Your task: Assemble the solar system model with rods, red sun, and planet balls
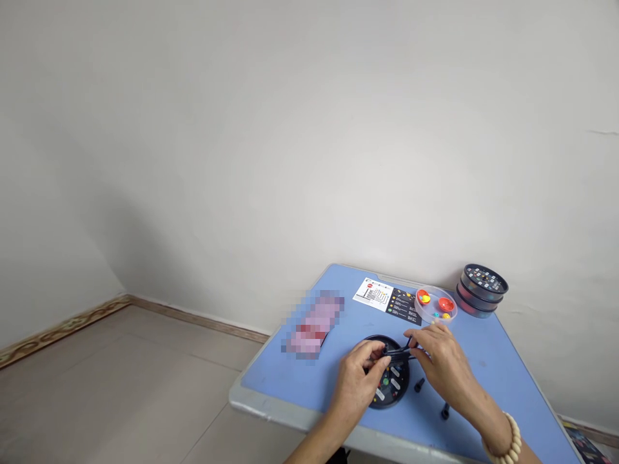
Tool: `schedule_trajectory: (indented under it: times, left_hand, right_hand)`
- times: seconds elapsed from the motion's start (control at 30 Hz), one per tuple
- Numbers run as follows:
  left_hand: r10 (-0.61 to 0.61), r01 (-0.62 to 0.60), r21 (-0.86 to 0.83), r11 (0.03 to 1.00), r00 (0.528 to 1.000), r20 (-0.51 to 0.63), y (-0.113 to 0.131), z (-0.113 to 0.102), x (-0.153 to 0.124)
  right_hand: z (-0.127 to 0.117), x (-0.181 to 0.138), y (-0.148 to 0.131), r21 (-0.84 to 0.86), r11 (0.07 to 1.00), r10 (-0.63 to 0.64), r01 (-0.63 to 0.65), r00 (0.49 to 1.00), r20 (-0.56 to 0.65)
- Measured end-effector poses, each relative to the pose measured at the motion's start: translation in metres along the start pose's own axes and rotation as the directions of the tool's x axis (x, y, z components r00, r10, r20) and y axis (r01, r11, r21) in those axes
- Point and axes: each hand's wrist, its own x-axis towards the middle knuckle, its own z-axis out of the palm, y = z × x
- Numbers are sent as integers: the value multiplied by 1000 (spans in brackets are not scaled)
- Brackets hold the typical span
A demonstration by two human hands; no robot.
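Observation:
Both hands meet over the round black disc (pixel 394 390), which has coloured dots and pale oval labels on its face. Between thumb and fingers, my left hand (pixel 355 380) pinches one end of a black plastic piece (pixel 397 354) with thin arms. My right hand (pixel 445 357), wearing a beaded bracelet, has its fingers closed on the other end. The fingers partly cover the piece, so its full shape is hidden. To the right of the disc, a short black tube (pixel 419 385) lies on the blue table (pixel 278 374), and a second black tube (pixel 445 411) is nearer the front edge.
A clear round tray (pixel 435 316) holds red cups and small yellow and blue pieces. Beside it lies a printed instruction sheet (pixel 374 294). Stacked round black containers (pixel 481 290) stand at the back right against the wall. A blurred pink item (pixel 316 322) is at the left.

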Motion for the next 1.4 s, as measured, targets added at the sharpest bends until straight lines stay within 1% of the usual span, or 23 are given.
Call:
schedule_trajectory:
  times: [0.2,0.33,0.4,0.53,0.73,0.83,0.93,1.03,1.13,1.23,1.3,1.4]
  left_hand:
    - [15,-14,18,1000,1000,-7,2,-1,0]
    - [8,-8,21,1000,1000,5,3,-2,0]
    - [8,-8,30,1000,1000,8,4,-2,0]
    - [29,-29,50,998,1000,4,6,-4,1]
    - [44,-45,56,997,999,10,13,-5,4]
    - [45,-46,45,998,999,7,18,-5,7]
    - [63,-62,47,997,998,-2,24,-7,9]
    - [96,-95,51,994,995,-14,30,-9,12]
    - [115,-114,56,992,993,-29,32,-10,14]
    - [131,-128,68,989,991,-38,31,-11,14]
    - [133,-129,70,989,990,-45,30,-12,13]
    - [118,-115,63,991,992,-42,27,-13,12]
  right_hand:
    - [1,0,-1,11,1000,20,-20,999,30]
    - [2,0,-1,12,1000,25,-25,1000,18]
    - [2,-2,0,24,999,29,-28,1000,-10]
    - [0,-10,5,58,998,37,-32,994,-102]
    - [3,-23,13,36,997,72,-66,968,-240]
    - [2,-27,13,40,995,96,-88,953,-287]
    - [-1,-28,9,64,995,95,-79,942,-322]
    - [-4,-25,2,79,997,49,-25,945,-324]
    - [-1,-17,-9,34,996,-75,88,955,-287]
    - [9,-5,-20,-62,981,-193,183,948,-254]
    - [17,2,-24,-104,974,-221,202,945,-241]
    - [27,7,-25,-116,975,-209,188,955,-210]
